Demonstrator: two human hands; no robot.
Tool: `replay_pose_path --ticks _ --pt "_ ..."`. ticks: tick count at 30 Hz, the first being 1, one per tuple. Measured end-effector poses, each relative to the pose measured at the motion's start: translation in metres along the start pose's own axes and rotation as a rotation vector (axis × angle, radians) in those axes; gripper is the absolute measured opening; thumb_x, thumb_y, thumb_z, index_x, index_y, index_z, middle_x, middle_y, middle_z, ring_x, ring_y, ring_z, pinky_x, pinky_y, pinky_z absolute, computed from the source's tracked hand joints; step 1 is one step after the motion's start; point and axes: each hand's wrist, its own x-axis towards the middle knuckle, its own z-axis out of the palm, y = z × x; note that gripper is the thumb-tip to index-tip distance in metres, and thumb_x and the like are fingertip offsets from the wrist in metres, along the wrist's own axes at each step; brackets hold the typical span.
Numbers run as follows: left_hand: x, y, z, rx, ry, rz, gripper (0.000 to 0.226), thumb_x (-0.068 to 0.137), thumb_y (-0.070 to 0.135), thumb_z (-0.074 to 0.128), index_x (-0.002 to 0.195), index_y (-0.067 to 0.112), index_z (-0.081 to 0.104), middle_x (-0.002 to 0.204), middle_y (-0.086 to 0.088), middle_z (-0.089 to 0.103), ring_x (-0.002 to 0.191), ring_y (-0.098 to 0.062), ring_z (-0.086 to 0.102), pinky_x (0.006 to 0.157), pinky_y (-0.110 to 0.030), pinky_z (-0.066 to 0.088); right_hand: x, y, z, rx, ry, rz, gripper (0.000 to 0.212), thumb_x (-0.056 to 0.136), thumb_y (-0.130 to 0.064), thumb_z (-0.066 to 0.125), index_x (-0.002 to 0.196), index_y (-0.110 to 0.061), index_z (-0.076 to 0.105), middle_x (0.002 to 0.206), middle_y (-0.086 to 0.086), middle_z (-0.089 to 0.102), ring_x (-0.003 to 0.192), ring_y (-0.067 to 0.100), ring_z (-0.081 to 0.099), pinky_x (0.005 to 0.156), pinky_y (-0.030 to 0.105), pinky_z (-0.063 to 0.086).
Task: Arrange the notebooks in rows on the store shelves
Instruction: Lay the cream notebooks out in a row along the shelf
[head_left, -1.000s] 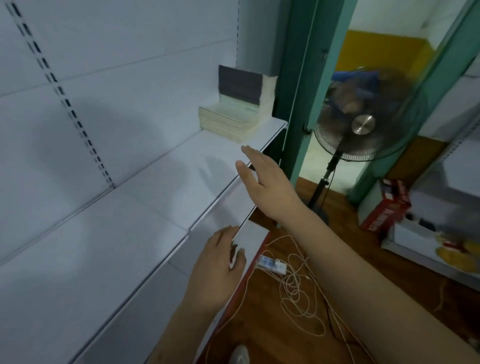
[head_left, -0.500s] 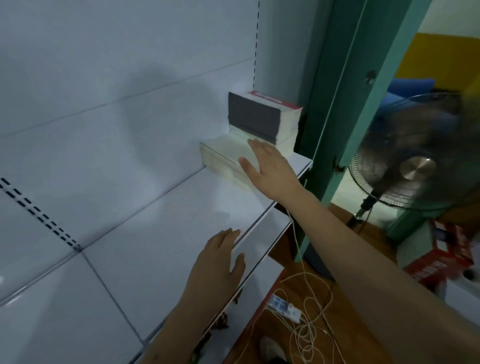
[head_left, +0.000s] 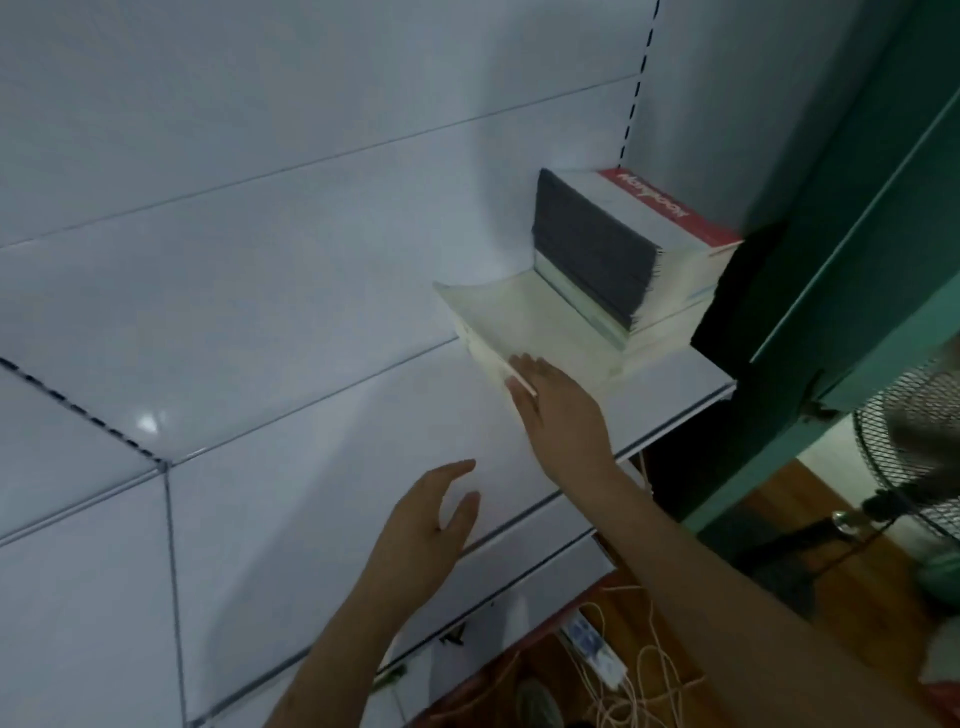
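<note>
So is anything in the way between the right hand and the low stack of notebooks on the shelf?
Nothing visible. The right hand already touches the near corner of the low stack of notebooks. The taller stack sits behind it, and the left hand hovers apart over the shelf.

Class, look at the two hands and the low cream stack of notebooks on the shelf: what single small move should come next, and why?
Probably close the right hand on the near corner of the low cream stack of notebooks and lift a few off. Its fingers already touch that stack's edge, the left hand hovers open over bare shelf, and the notebooks sit bunched at the shelf's right end beside the taller stack.
</note>
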Motion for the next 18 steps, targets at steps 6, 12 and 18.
replay_pose_path --ticks 6,12,18 --pt "0.027 0.037 -0.024 -1.195 0.074 -0.305 0.056 0.090 0.053 0.050 0.135 0.020 0.054 0.121 -0.009 0.068 0.106 -0.028 0.068 0.093 -0.047 0.052 -0.071 -0.050 0.005 0.055 -0.123 -0.208 0.059 0.101 -0.056 0.021 0.148 -0.025 0.040 0.153 -0.004 0.040 0.143 0.011 0.031 0.119 0.028 0.020" --pt "0.007 0.000 -0.047 -1.315 0.306 -0.491 0.033 0.094 0.018 0.055 0.126 0.007 0.060 0.114 -0.018 0.071 0.100 -0.038 0.070 0.076 -0.050 0.059 -0.072 -0.049 0.014 0.100 -0.214 -0.254 0.066 0.098 -0.063 0.020 0.151 -0.026 0.035 0.157 -0.015 0.022 0.144 -0.005 0.013 0.121 0.027 0.011" --pt "-0.017 -0.012 -0.063 -1.235 0.364 -0.519 0.021 0.096 0.017 0.054 0.114 0.013 0.064 0.102 -0.011 0.076 0.099 -0.034 0.067 0.079 -0.047 0.052 0.016 0.015 0.014 -0.291 -0.026 0.008 0.076 0.098 -0.061 0.027 0.157 -0.014 0.015 0.163 0.008 0.013 0.151 0.022 0.011 0.123 0.039 0.007"
